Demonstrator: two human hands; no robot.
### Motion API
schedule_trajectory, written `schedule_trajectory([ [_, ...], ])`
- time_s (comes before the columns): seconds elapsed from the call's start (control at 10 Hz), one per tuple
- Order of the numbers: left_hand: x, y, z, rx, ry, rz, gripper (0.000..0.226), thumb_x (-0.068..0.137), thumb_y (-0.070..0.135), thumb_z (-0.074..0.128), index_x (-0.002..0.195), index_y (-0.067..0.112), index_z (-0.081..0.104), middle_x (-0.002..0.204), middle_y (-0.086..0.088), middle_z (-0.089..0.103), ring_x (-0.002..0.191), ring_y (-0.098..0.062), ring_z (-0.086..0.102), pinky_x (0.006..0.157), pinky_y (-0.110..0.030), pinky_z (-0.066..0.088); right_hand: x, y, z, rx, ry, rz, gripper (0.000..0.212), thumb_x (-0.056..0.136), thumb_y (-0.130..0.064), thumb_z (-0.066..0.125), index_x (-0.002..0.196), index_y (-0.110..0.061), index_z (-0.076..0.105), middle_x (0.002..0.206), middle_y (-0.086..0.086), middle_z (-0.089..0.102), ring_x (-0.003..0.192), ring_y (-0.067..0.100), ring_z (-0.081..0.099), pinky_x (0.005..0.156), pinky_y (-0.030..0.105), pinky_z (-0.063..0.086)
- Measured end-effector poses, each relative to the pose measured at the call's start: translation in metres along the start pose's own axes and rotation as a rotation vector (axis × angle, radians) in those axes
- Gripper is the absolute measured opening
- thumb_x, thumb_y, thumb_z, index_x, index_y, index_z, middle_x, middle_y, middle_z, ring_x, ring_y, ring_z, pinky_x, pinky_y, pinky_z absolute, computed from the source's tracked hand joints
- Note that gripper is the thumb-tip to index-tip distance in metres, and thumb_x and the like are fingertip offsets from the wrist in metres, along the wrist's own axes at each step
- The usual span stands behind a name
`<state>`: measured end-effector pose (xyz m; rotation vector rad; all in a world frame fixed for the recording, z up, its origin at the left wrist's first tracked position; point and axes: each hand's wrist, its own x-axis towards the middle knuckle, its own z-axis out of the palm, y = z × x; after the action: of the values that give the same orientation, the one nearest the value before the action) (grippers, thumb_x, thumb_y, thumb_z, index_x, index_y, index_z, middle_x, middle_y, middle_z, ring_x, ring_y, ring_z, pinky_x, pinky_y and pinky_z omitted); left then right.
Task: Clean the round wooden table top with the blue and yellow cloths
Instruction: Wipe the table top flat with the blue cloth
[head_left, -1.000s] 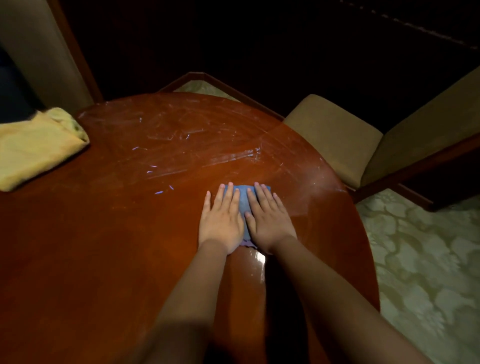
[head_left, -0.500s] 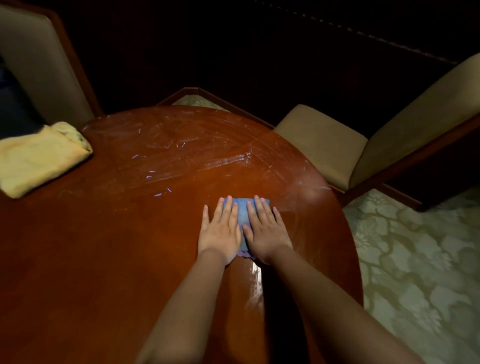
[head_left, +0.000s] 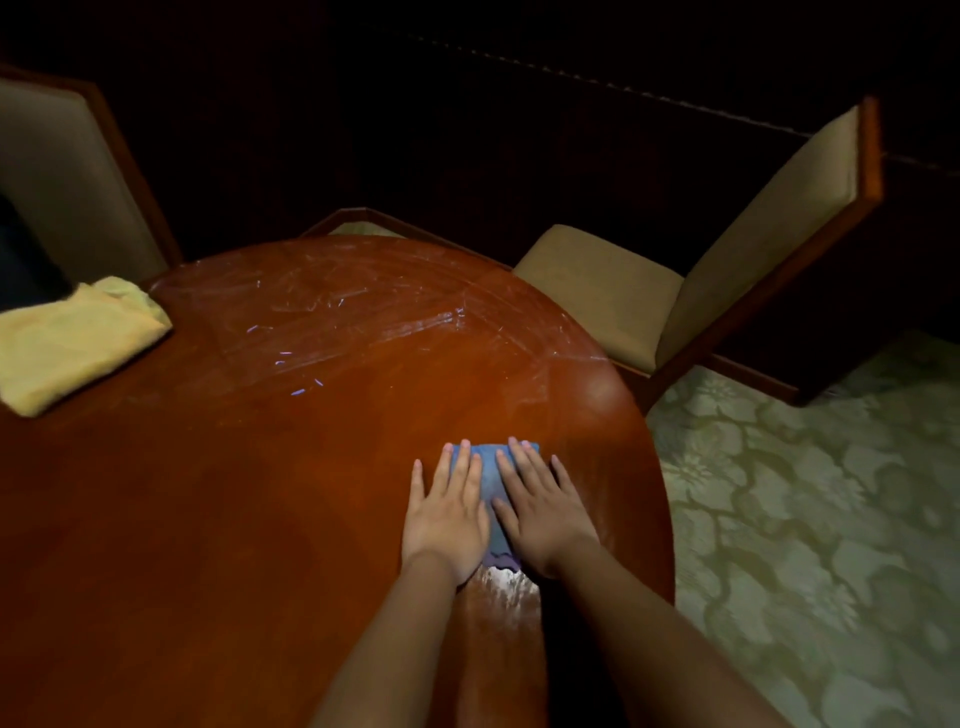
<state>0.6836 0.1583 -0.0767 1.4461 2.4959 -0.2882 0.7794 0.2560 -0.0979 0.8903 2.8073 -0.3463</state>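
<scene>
The round wooden table top (head_left: 234, 493) fills the left and middle of the view, with pale wipe streaks across its far part. A small folded blue cloth (head_left: 488, 473) lies near the table's right edge. My left hand (head_left: 448, 512) and my right hand (head_left: 543, 506) press flat on it side by side, fingers straight and pointing away from me. Most of the blue cloth is hidden under my palms. The folded yellow cloth (head_left: 72, 343) lies at the far left edge of the table, untouched.
A tan upholstered chair (head_left: 675, 291) stands just beyond the table's right rim. Another chair back (head_left: 67, 182) rises at the far left behind the yellow cloth. Pale patterned carpet (head_left: 810, 519) covers the floor on the right. The background is dark.
Both hands have drawn the blue cloth back toward me and a little toward the table's right edge. The yellow cloth has not moved on the table.
</scene>
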Motion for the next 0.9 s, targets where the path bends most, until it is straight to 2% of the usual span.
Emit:
schedule_trajectory([
  [0.1,0.022,0.004,-0.006,-0.007,0.008,-0.011,0.06,0.101,0.038,0.01,0.149,0.014,-0.017,0.156,-0.004,-0.023,0.143,-0.022,-0.022,0.116,-0.05,-0.007,0.019,0.012,-0.006,-0.042,0.005,-0.061,0.084,0.08,-0.056,-0.031,0.148,-0.016,-0.001,0.157,0.002,-0.005,0.145,0.016,-0.003,0.115,0.035,-0.007],
  [0.2,0.057,0.008,-0.016,-0.013,0.023,-0.023,0.06,0.101,0.038,0.011,0.149,0.014,-0.015,0.157,-0.004,-0.021,0.144,-0.023,-0.02,0.117,-0.049,-0.007,0.049,0.03,-0.02,-0.032,-0.021,-0.06,0.099,0.052,-0.06,-0.051,0.138,-0.021,-0.025,0.144,-0.004,-0.033,0.135,0.011,-0.03,0.11,0.033,-0.021],
  [0.3,0.097,0.009,-0.025,0.009,0.047,-0.014,0.06,0.101,0.038,0.009,0.149,0.013,-0.015,0.157,-0.006,-0.02,0.144,-0.023,-0.019,0.117,-0.046,-0.009,0.082,0.047,-0.029,-0.043,0.0,-0.061,0.097,0.059,-0.062,-0.046,0.143,-0.019,-0.022,0.149,-0.002,-0.03,0.136,0.01,-0.029,0.111,0.034,-0.018],
  [0.4,0.136,0.009,-0.035,0.026,0.062,-0.031,0.06,0.1,0.037,0.009,0.148,0.012,-0.016,0.157,-0.006,-0.02,0.144,-0.022,-0.018,0.117,-0.043,-0.011,0.118,0.062,-0.041,-0.036,0.012,-0.083,0.077,0.07,-0.053,-0.027,0.14,-0.021,-0.024,0.157,0.002,-0.021,0.143,0.014,-0.023,0.114,0.035,-0.015],
  [0.5,0.17,0.008,-0.045,0.025,0.063,-0.076,0.059,0.1,0.037,0.008,0.149,0.012,-0.015,0.157,-0.006,-0.019,0.145,-0.022,-0.018,0.117,-0.043,-0.011,0.156,0.074,-0.05,-0.06,0.016,-0.104,0.08,0.072,-0.051,-0.025,0.146,-0.02,-0.02,0.158,0.002,-0.019,0.144,0.015,-0.02,0.115,0.037,-0.014],
  [0.6,0.192,0.007,-0.05,0.038,0.067,-0.121,0.059,0.1,0.036,0.007,0.148,0.012,-0.016,0.157,-0.006,-0.019,0.145,-0.022,-0.017,0.117,-0.043,-0.011,0.183,0.084,-0.056,-0.103,0.02,-0.131,0.064,0.094,-0.048,-0.006,0.15,-0.018,-0.014,0.159,0.002,-0.017,0.145,0.015,-0.019,0.117,0.038,-0.013],
  [0.7,0.198,0.007,-0.053,0.038,0.058,-0.139,0.058,0.1,0.036,0.006,0.148,0.012,-0.016,0.157,-0.006,-0.019,0.145,-0.022,-0.017,0.117,-0.043,-0.01,0.189,0.086,-0.058,-0.116,0.014,-0.14,0.059,0.102,-0.042,0.009,0.15,-0.017,-0.013,0.159,0.003,-0.017,0.145,0.015,-0.019,0.117,0.039,-0.013],
  [0.8,0.191,0.009,-0.053,0.063,0.038,-0.131,0.058,0.1,0.036,0.005,0.147,0.011,-0.017,0.157,-0.007,-0.019,0.145,-0.023,-0.017,0.118,-0.043,-0.009,0.178,0.084,-0.06,-0.103,0.002,-0.124,0.06,0.102,-0.043,0.009,0.15,-0.016,-0.013,0.158,0.003,-0.019,0.144,0.015,-0.02,0.116,0.04,-0.014],
  [0.9,0.169,0.018,-0.048,0.062,0.031,-0.102,0.059,0.1,0.037,0.005,0.147,0.01,-0.018,0.157,-0.008,-0.02,0.145,-0.024,-0.017,0.118,-0.043,-0.009,0.151,0.084,-0.056,-0.084,-0.003,-0.107,0.062,0.098,-0.047,-0.001,0.151,-0.016,-0.013,0.158,0.003,-0.019,0.144,0.015,-0.02,0.115,0.04,-0.014],
])
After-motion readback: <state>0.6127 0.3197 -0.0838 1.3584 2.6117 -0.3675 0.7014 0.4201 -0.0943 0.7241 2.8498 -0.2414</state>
